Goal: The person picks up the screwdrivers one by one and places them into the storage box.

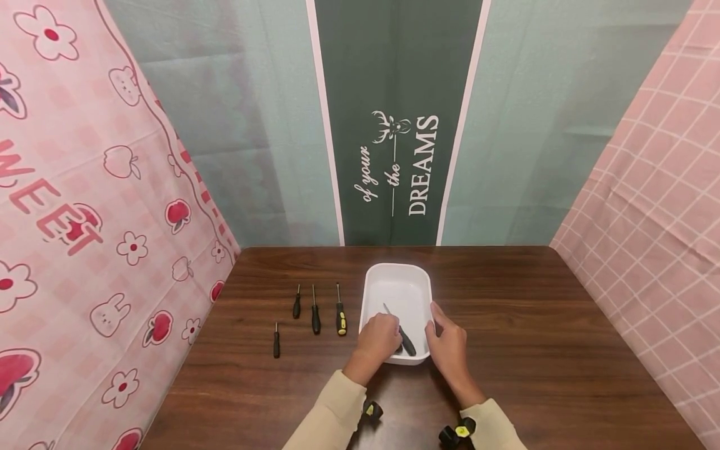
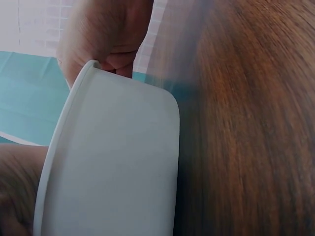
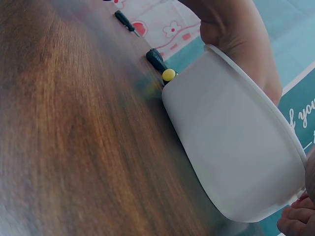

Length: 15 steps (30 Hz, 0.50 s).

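A white rectangular tray (image 1: 395, 273) stands on the brown wooden table (image 1: 534, 350). My left hand (image 1: 378, 337) reaches over its near left part, fingers bent down inside. A dark-handled screwdriver (image 1: 407, 344) lies slanted in the tray beside those fingers, and another dark handle (image 1: 399, 349) shows just under them. I cannot tell whether the left fingers hold it, as the tray wall hides them in the right wrist view. My right hand (image 1: 448, 342) grips the tray's right rim, thumb at the inner side and fingers along the outside.
Left of the tray lie a black-and-yellow screwdriver (image 1: 340, 319), a longer black screwdriver (image 1: 315, 319), a short black one (image 1: 296, 306) and a small one (image 1: 276, 344) nearer me. Patterned cloth walls border the table, with a green panel (image 1: 394, 75) at the back.
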### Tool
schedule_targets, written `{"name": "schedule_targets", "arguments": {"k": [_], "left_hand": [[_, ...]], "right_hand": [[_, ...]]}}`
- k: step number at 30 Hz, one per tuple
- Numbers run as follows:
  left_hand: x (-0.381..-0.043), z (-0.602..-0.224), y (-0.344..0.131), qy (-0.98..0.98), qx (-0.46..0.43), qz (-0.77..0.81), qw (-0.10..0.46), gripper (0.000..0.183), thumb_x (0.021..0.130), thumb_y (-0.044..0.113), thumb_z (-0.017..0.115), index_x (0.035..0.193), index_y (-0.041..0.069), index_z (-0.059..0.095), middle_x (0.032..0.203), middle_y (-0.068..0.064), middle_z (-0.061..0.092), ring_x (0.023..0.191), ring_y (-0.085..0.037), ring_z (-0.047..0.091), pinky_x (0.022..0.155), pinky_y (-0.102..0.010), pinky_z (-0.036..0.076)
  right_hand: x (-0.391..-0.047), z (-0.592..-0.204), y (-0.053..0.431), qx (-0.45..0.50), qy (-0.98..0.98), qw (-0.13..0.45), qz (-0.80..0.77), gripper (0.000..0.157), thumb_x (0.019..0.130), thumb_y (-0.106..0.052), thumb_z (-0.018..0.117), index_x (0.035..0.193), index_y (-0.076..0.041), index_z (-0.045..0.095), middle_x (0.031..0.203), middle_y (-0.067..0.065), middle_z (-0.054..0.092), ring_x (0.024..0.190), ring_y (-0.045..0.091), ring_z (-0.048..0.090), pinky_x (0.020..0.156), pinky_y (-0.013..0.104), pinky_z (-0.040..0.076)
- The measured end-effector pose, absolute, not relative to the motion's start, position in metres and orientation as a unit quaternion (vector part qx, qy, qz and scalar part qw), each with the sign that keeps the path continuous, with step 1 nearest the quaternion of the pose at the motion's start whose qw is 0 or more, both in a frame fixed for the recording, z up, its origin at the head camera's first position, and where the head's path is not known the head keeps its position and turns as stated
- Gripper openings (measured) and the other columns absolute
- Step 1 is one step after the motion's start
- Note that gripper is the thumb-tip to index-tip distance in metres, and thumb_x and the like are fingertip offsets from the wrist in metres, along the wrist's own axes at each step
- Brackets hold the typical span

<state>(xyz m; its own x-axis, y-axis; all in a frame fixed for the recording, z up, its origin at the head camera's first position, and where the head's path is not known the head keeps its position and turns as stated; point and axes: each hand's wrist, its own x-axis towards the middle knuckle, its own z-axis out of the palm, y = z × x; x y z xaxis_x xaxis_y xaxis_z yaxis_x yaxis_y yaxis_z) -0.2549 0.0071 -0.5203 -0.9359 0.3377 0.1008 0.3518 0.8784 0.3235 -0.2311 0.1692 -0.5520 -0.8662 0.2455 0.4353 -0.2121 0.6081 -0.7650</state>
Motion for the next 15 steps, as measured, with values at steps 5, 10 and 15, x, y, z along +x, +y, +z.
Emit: {"name": "schedule_targets", "arguments": {"k": [5, 10, 15], "left_hand": [[-0.2563, -0.5217, 0.0075, -0.966, -0.188, -0.172, 0.034, 0.036, 0.084, 0.011, 0.072, 0.059, 0.015, 0.047, 0.057, 0.003, 0.045, 0.054, -0.015, 0.044, 0.052, -0.029, 0.038], [-0.2561, -0.5225, 0.0075, -0.965, -0.193, -0.174, 0.048, 0.035, 0.082, 0.010, 0.074, 0.059, 0.015, 0.048, 0.060, 0.002, 0.046, 0.055, -0.015, 0.045, 0.052, -0.030, 0.040], [-0.2551, -0.5236, 0.0077, -0.964, -0.199, -0.162, 0.067, 0.031, 0.081, 0.011, 0.076, 0.060, 0.013, 0.052, 0.066, 0.000, 0.050, 0.059, -0.018, 0.051, 0.056, -0.032, 0.045]], "right_hand": [[-0.2316, -0.5531, 0.1691, -0.009, -0.859, 0.260, 0.441, 0.041, 0.086, 0.007, 0.068, 0.127, 0.007, 0.064, 0.128, 0.019, 0.064, 0.121, 0.032, 0.061, 0.098, 0.041, 0.044], [-0.2322, -0.5550, 0.1693, -0.002, -0.858, 0.272, 0.436, 0.041, 0.085, 0.007, 0.069, 0.126, 0.007, 0.065, 0.127, 0.020, 0.065, 0.120, 0.032, 0.062, 0.099, 0.036, 0.043], [-0.2321, -0.5557, 0.1695, 0.000, -0.857, 0.278, 0.434, 0.040, 0.085, 0.007, 0.069, 0.125, 0.007, 0.066, 0.127, 0.018, 0.066, 0.119, 0.032, 0.062, 0.098, 0.018, 0.036]]}}
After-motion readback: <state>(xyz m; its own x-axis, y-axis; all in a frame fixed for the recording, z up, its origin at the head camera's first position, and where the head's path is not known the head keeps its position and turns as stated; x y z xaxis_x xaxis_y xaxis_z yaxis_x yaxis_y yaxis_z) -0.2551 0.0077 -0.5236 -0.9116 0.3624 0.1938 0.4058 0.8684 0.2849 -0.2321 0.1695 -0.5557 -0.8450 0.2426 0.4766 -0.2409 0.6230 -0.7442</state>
